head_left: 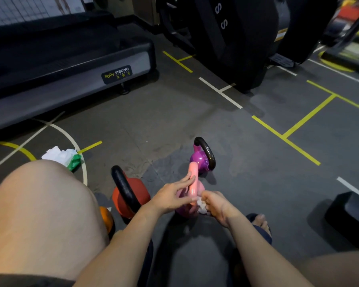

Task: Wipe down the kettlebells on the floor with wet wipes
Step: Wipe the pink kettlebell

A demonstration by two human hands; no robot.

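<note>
At 8 o'clock of the view a bare knee [39, 214] fills the corner. Just past it, at its 1 o'clock, a white and green wipes pack [62, 157] lies on the grey floor [257, 172]. A treadmill [71, 65] spans the 10 o'clock area.

An orange kettlebell [107, 220] shows partly from behind the knee. At its 1 o'clock, just beside it, stands a red kettlebell [131, 197] with a black handle.

Near 6 o'clock the left hand [172, 197] reaches in with its fingers [190, 180] laid nearly straight against the handle of a pink kettlebell [192, 193]; it presses there and does not grip. The pink kettlebell stands on the floor just below centre, at 3 o'clock of the red one.

The right hand [218, 206] pinches a crumpled white wipe [202, 206] in curled fingers and holds it on the lower handle, where it meets the bell.

A purple kettlebell [201, 160] with a black handle stands at 12 o'clock of the pink one, near it but apart.

A sandalled foot [259, 222] rests at 4 o'clock of the right hand, and a black block [350, 212] sits at the frame's 4 o'clock edge.
</note>
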